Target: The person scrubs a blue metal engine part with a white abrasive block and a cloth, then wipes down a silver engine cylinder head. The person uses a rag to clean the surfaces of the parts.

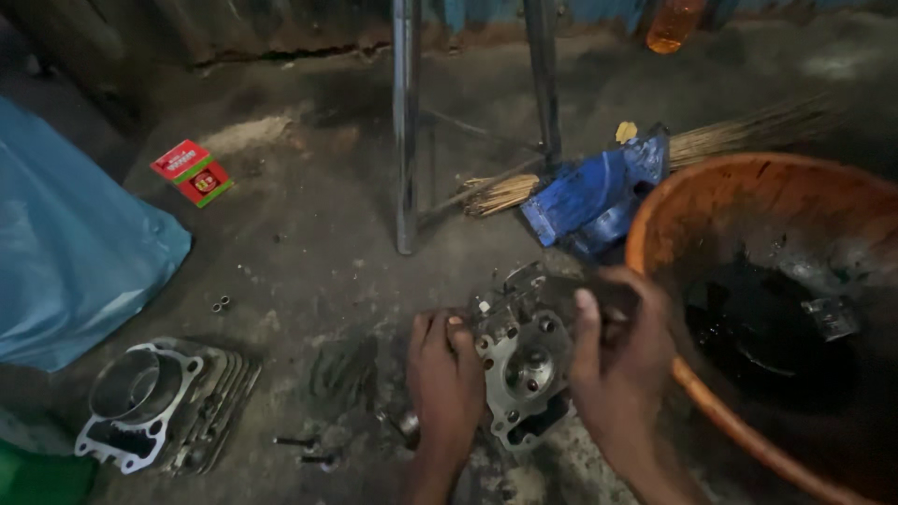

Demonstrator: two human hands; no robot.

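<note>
A grey metal engine cylinder head (526, 360) is held upright just above the dirty floor, its valve side facing me. My left hand (445, 383) grips its left edge, fingers curled over the top corner. My right hand (620, 360) clasps its right side, thumb pointing up along the edge. Both hands hold the part between them, next to the orange basin.
A large orange basin (748, 192) with dark liquid and a metal piece in it stands at right. A finned engine cylinder (164, 402) lies at lower left. Loose bolts (304, 449), a red small box (192, 172), a blue sheet (65, 243), a blue jug (599, 192), a broom (739, 131) and metal stand legs (405, 122) surround.
</note>
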